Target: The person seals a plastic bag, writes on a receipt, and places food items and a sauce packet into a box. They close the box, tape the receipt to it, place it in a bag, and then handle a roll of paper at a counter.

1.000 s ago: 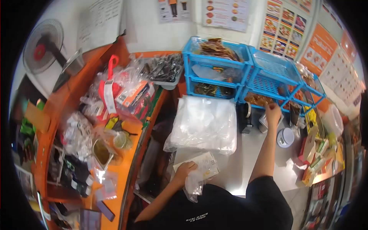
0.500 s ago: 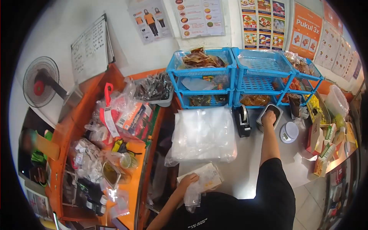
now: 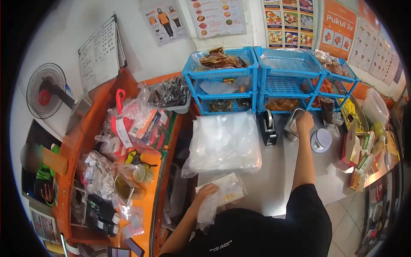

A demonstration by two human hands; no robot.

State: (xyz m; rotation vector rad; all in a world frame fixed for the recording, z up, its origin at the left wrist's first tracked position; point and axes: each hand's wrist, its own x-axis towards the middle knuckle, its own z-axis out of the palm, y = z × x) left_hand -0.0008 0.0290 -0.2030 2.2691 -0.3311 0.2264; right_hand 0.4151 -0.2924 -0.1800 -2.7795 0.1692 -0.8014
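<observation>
My left hand (image 3: 208, 191) is closed on a crumpled clear plastic bag (image 3: 207, 210), which hangs toward my black shirt. Just under and beside that hand lies a white box (image 3: 231, 188) with faint print. My right hand (image 3: 305, 121) is at the right rim of a small metal container (image 3: 292, 126), its fingers curled. What those fingers hold, if anything, is hidden behind the hand. To the left of the container stands a black tape dispenser (image 3: 269, 128); to its right sits a round white scale (image 3: 321, 141). A stack of clear plastic bags (image 3: 225, 143) lies between my arms.
Blue tiered baskets (image 3: 282, 95) with packets line the back. Opened cartons (image 3: 362, 158) and a tray of yellow food (image 3: 353, 115) are at right. An orange counter (image 3: 147, 184) with bags and a metal tin stands left. A person's hand (image 3: 47, 195) shows at far left.
My right hand has come from inside the metal container to its right rim. My left hand stays by the white box with the plastic bag. The view has shifted slightly.
</observation>
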